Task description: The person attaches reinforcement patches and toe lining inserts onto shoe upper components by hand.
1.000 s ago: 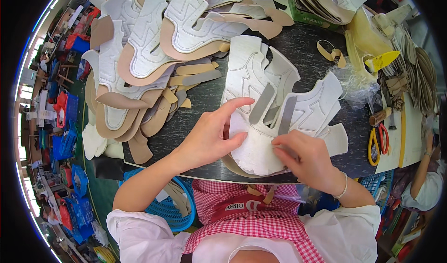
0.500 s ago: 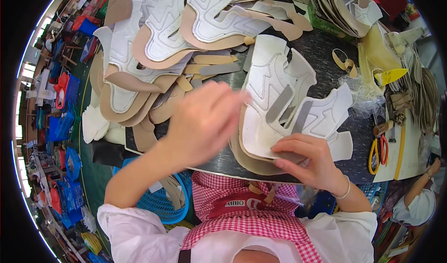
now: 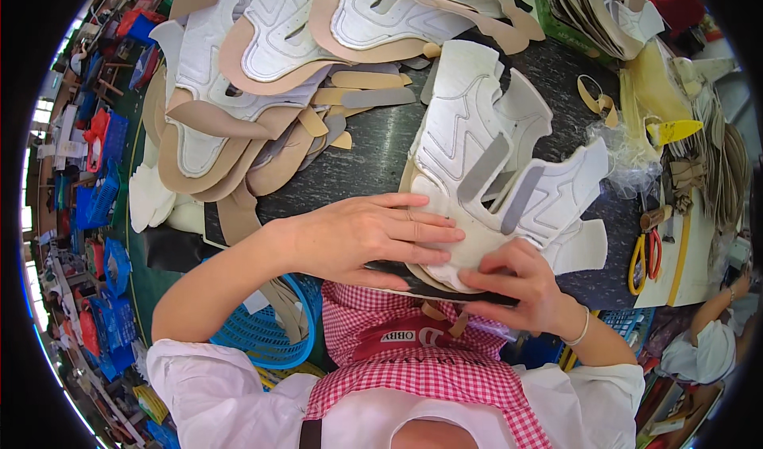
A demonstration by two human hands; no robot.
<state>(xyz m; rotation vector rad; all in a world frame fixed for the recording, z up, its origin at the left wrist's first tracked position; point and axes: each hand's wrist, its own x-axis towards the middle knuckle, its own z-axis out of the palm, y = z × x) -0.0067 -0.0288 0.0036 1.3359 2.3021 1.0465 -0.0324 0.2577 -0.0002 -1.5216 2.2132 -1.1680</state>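
Note:
A white shoe upper (image 3: pixel 457 143) with stitched zigzag lines and grey strips lies over beige backing at the table's front edge, its rounded toe toward me. My left hand (image 3: pixel 369 238) rests flat on its left toe side, fingers stretched out and slightly apart, holding nothing. At the toe's right edge, my right hand (image 3: pixel 520 282) is curled, with bent fingers on the upper and the slightly blurred thumb lower down, near the table edge. What lies beneath those fingers is hidden.
More white uppers on beige backing (image 3: pixel 274 59) are heaped at the far left, beside loose beige and grey strips (image 3: pixel 373 97). Yellow- and red-handled scissors (image 3: pixel 638 262) lie at right. A blue basket (image 3: pixel 274 334) stands below the table; another person's arm (image 3: pixel 711 314) shows at right.
My left hand has come down from its blurred position above the upper and now lies on the toe. My right hand has shifted slightly down and left, its thumb lower.

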